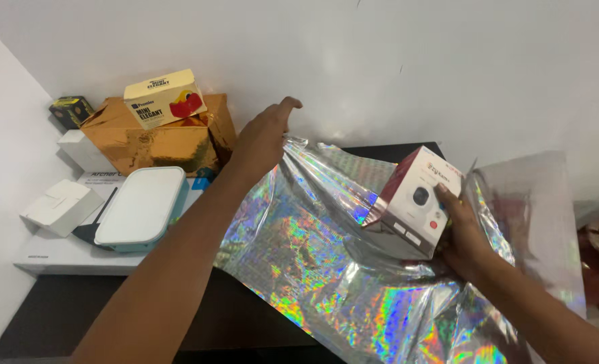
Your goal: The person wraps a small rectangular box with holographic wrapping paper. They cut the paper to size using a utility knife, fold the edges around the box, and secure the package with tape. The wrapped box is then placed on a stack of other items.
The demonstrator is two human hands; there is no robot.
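A white-and-maroon carton point(414, 202) is held tilted over the foil. A cream box point(165, 98) is set atop a gold-wrapped box point(154, 141), far left.

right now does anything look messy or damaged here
The holographic sheet is creased and hangs off the black table edge. The gold-wrapped box by the wall looks crumpled. The small box in the right hand looks intact.

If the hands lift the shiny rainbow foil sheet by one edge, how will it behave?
The holographic wrapping sheet is probably floppy: it already creases and billows near the left hand. It looks thin, so likely light. Its glossy surface may slip under the small box held by the right hand.
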